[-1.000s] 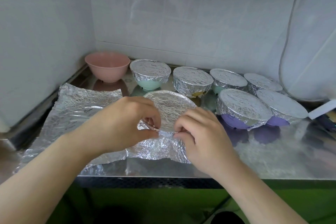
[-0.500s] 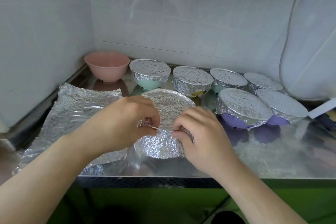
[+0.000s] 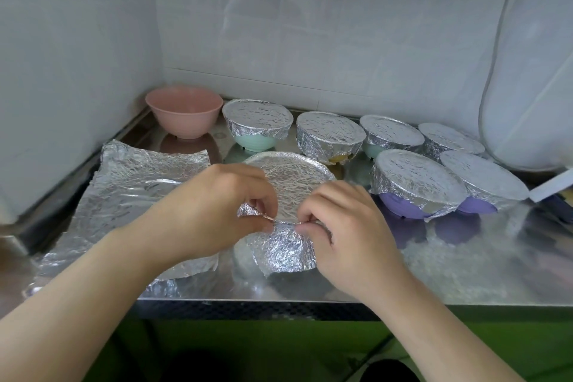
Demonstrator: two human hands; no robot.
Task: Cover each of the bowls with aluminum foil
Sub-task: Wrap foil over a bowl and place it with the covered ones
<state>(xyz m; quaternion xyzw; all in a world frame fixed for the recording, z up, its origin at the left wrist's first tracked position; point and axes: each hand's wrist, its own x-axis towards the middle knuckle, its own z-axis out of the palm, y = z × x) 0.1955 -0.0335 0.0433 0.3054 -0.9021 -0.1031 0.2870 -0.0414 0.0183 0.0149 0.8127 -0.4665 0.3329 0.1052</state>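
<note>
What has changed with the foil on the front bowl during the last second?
The near flap of the foil, which lay spread on the counter, has been folded down against the front bowl's side. Both the left hand and right hand still pinch its rim. The pink bowl stays uncovered.

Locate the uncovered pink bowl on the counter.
In the head view, the pink bowl sits at the back left corner, just left of the foil-covered mint bowl and behind the loose foil sheet.

Near bowl (image 3: 280, 253) wholly hidden under foil, colour unreadable. Loose foil sheet (image 3: 136, 183) partly covered by left forearm. White object (image 3: 550, 184) at right cut by frame edge, unidentifiable.
</note>
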